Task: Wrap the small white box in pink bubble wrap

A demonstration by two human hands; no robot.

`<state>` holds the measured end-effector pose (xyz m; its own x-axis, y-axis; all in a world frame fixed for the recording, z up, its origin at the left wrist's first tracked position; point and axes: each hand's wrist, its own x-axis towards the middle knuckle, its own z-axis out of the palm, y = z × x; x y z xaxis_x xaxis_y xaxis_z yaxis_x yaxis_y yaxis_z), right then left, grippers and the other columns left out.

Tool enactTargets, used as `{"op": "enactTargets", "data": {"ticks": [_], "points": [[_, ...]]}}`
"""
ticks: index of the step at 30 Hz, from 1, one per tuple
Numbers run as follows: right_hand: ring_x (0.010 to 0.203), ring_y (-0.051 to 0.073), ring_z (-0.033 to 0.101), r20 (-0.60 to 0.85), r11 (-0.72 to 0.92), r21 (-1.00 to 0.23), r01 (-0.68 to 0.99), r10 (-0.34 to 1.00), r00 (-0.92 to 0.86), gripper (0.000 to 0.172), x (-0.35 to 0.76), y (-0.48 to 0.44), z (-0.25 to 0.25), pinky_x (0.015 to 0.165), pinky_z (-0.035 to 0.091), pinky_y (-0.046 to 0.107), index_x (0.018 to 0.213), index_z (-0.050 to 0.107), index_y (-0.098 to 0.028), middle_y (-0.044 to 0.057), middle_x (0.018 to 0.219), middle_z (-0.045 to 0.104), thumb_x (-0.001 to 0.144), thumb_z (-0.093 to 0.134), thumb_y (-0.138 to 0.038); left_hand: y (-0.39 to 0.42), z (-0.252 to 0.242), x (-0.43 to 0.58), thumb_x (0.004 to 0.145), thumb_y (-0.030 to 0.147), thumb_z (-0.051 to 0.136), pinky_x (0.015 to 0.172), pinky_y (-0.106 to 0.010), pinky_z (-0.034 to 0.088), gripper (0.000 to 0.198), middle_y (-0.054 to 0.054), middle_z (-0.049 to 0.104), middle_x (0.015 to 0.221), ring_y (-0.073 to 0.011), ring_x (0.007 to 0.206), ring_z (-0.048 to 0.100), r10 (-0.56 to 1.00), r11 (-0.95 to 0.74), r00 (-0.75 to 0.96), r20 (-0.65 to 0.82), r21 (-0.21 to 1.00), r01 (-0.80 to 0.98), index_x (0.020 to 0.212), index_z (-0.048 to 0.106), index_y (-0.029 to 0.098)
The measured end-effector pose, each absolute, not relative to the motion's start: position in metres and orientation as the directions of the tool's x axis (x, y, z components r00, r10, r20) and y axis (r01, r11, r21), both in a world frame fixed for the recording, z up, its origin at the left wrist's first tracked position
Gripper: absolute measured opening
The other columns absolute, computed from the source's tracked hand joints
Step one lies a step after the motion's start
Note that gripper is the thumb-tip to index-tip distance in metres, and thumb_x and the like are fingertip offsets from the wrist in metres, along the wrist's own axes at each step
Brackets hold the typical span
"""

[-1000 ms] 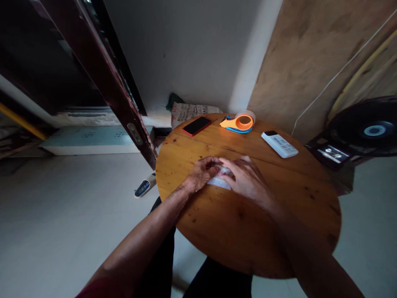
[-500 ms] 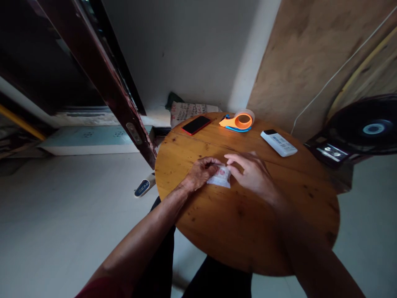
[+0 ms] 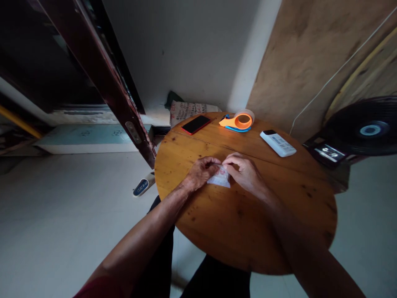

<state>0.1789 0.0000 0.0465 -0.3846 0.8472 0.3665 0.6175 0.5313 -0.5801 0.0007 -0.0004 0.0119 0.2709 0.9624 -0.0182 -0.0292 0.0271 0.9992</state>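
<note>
A small white plastic packet (image 3: pixel 220 179) with red print lies at the middle of the round wooden table (image 3: pixel 235 231). My left hand (image 3: pixel 202 171) is closed on the packet's left side, thumb on top. My right hand (image 3: pixel 243 169) has its thumb and forefinger pinched together at the packet's upper right edge, close to the left fingertips. Part of the packet is hidden under the fingers, and what it contains cannot be made out.
Toward the table's far edge lie a red-rimmed phone (image 3: pixel 196 124), an orange tape dispenser (image 3: pixel 237 122) and a white device with a dark screen (image 3: pixel 278 143). A black fan (image 3: pixel 369 128) stands at the right. An open door (image 3: pixel 118 99) borders the left side.
My right hand has moved left and its fingers have closed onto the packet's upper edge. My left hand keeps its hold on the packet.
</note>
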Motion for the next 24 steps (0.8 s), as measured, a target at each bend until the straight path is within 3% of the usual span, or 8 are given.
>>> {"op": "enactTargets", "data": {"ticks": [6, 18, 24], "points": [[0.082, 0.017, 0.063, 0.452, 0.590, -0.544, 0.597, 0.805, -0.384, 0.018, 0.176, -0.001, 0.045, 0.076, 0.048, 0.029, 0.077, 0.068, -0.021, 0.004, 0.088, 0.066, 0.085, 0.053, -0.017, -0.001, 0.011, 0.001, 0.077, 0.033, 0.067, 0.055, -0.019, 0.038, 0.027, -0.001, 0.063, 0.080, -0.0076, 0.062, 0.050, 0.964, -0.006, 0.267, 0.011, 1.000, -0.021, 0.095, 0.065, 0.014], [0.081, 0.017, 0.062, 0.493, 0.622, -0.475, 0.623, 0.774, -0.397, 0.020, 0.172, -0.003, 0.043, 0.077, 0.046, 0.030, 0.077, 0.067, -0.020, 0.004, 0.086, 0.067, 0.088, 0.051, -0.016, 0.002, 0.007, 0.006, 0.075, 0.034, 0.066, 0.050, -0.018, 0.032, 0.023, 0.002, 0.058, 0.067, -0.0057, 0.054, 0.043, 0.976, -0.005, 0.219, 0.011, 1.000, -0.031, 0.087, 0.063, 0.014], [0.080, 0.015, 0.062, 0.395, 0.683, -0.392, 0.617, 0.730, -0.558, 0.024, 0.177, -0.006, 0.054, 0.079, 0.044, 0.031, 0.074, 0.071, -0.021, 0.003, 0.086, 0.069, 0.088, 0.051, -0.015, 0.001, 0.011, 0.007, 0.076, 0.032, 0.063, 0.049, -0.018, 0.031, 0.018, 0.002, 0.056, 0.064, -0.0059, 0.054, 0.042, 0.974, -0.007, 0.227, 0.007, 1.000, -0.001, 0.079, 0.064, 0.014]]}}
